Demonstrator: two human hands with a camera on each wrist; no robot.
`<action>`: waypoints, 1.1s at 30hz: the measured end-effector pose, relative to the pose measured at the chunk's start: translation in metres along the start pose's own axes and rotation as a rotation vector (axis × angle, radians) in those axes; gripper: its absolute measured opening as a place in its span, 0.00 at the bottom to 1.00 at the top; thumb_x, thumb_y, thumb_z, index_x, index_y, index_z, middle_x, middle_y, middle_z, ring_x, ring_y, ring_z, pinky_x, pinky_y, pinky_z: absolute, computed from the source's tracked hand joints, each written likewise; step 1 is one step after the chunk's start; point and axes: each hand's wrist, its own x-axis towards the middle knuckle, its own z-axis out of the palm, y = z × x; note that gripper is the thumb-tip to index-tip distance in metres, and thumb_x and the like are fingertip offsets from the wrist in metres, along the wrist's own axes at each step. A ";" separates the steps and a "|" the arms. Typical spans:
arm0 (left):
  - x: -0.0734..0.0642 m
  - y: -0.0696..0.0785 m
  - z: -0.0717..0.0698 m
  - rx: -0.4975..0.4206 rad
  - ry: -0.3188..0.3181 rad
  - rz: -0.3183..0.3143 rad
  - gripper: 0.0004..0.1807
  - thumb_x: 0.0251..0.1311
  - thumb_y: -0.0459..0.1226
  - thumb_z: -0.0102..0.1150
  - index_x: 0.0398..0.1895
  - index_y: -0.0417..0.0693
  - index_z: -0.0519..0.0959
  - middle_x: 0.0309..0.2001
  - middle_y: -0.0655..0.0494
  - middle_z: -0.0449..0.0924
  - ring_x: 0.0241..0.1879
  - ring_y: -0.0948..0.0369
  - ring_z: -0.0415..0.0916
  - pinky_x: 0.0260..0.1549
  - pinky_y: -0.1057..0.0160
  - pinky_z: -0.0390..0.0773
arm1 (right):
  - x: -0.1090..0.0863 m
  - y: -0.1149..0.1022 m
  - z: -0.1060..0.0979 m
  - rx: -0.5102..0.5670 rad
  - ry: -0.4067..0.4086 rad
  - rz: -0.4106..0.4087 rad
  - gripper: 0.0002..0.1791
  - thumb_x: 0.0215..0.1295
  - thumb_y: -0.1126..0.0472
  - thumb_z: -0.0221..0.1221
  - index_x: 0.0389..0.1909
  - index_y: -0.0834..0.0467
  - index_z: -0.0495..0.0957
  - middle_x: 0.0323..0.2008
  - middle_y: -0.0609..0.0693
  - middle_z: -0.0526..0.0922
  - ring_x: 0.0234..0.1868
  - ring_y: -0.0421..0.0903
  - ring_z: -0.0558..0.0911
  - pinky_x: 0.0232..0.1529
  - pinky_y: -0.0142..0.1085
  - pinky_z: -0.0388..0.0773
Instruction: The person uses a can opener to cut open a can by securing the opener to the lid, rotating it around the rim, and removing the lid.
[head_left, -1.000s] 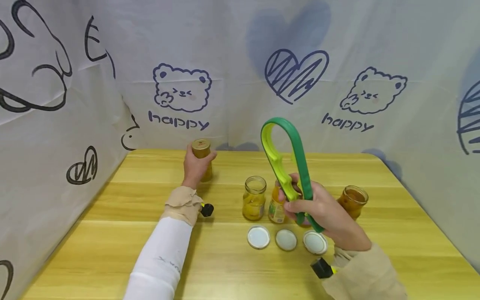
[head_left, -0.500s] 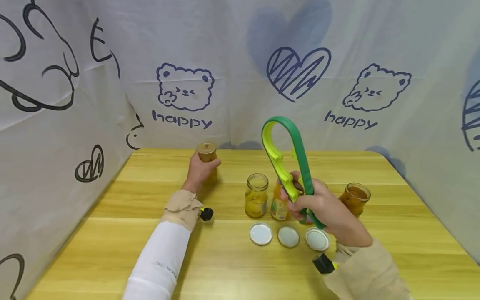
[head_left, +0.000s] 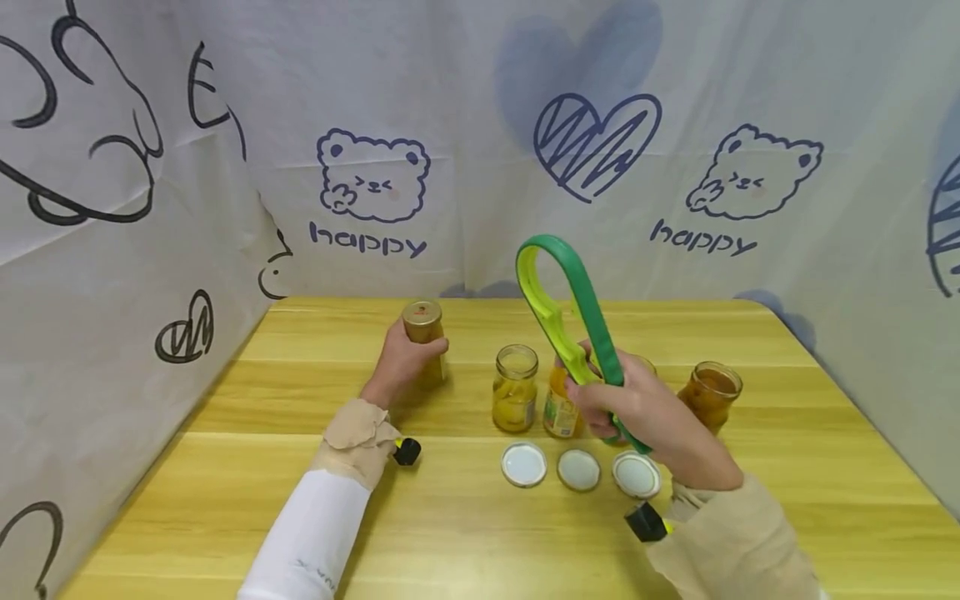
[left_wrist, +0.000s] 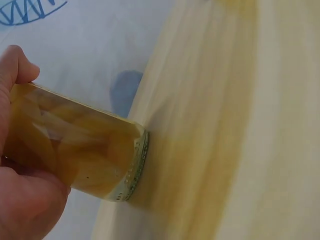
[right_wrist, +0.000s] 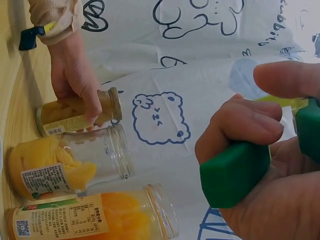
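Note:
My left hand [head_left: 399,365] grips a tall glass jar [head_left: 424,325] with a gold lid, left of the other jars. The left wrist view shows that jar's base [left_wrist: 135,165] close to the tabletop; whether it touches I cannot tell. Yellowish-brown pieces fill it. In my right hand [head_left: 651,417] is a green jar opener [head_left: 592,312] with a lighter lime inner side, held up with its loop pointing upward. Its green handle [right_wrist: 235,172] shows between the fingers in the right wrist view. Behind this hand, a jar is mostly hidden.
Lidless jars stand in a row: one with yellow fruit [head_left: 514,396], one with orange fruit [head_left: 561,408], and an amber one [head_left: 709,397] at the right. Three lids [head_left: 523,464] lie before them on the wooden table [head_left: 465,533]. A drawn-on white cloth [head_left: 480,183] hangs behind.
My left hand has brought the gold-lidded jar nearer and to the right, toward the row. The right hand keeps hold of the jar opener, its loop shifting slightly left.

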 end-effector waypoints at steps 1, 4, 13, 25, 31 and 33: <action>-0.002 0.000 0.001 -0.003 -0.010 0.003 0.32 0.58 0.35 0.66 0.66 0.40 0.69 0.57 0.40 0.77 0.51 0.50 0.76 0.54 0.57 0.77 | 0.000 0.000 0.000 -0.017 0.005 0.002 0.11 0.74 0.64 0.54 0.53 0.60 0.69 0.19 0.44 0.65 0.19 0.41 0.63 0.18 0.37 0.63; -0.009 0.002 0.004 -0.006 -0.044 0.021 0.32 0.58 0.35 0.66 0.66 0.40 0.69 0.57 0.39 0.78 0.52 0.50 0.77 0.55 0.56 0.78 | 0.001 -0.001 -0.001 -0.080 0.023 0.017 0.12 0.74 0.62 0.55 0.54 0.61 0.69 0.18 0.44 0.64 0.18 0.41 0.63 0.18 0.35 0.63; -0.028 0.004 0.007 -0.020 -0.141 0.069 0.30 0.60 0.32 0.67 0.66 0.40 0.70 0.57 0.38 0.81 0.51 0.54 0.80 0.56 0.57 0.80 | 0.009 0.004 0.005 -0.184 0.061 0.089 0.14 0.73 0.61 0.58 0.52 0.63 0.67 0.20 0.45 0.66 0.18 0.39 0.64 0.20 0.30 0.63; -0.045 0.006 0.005 -0.031 -0.264 0.078 0.27 0.62 0.32 0.65 0.65 0.40 0.72 0.57 0.38 0.82 0.51 0.58 0.82 0.56 0.58 0.81 | 0.013 0.010 0.013 -0.497 0.165 0.123 0.24 0.71 0.55 0.60 0.64 0.57 0.68 0.24 0.48 0.65 0.19 0.42 0.63 0.21 0.33 0.64; -0.048 0.006 0.005 -0.012 -0.333 0.118 0.24 0.61 0.30 0.64 0.61 0.39 0.75 0.55 0.38 0.84 0.50 0.60 0.82 0.58 0.56 0.81 | 0.015 0.011 0.015 -0.567 0.175 0.130 0.21 0.71 0.54 0.60 0.59 0.56 0.68 0.23 0.46 0.62 0.20 0.43 0.63 0.23 0.35 0.63; -0.048 0.006 0.004 -0.019 -0.353 0.126 0.25 0.60 0.30 0.65 0.62 0.39 0.74 0.56 0.37 0.84 0.50 0.60 0.82 0.58 0.56 0.81 | 0.016 0.012 0.016 -0.586 0.181 0.130 0.21 0.70 0.54 0.61 0.58 0.57 0.68 0.24 0.47 0.63 0.21 0.43 0.63 0.23 0.35 0.63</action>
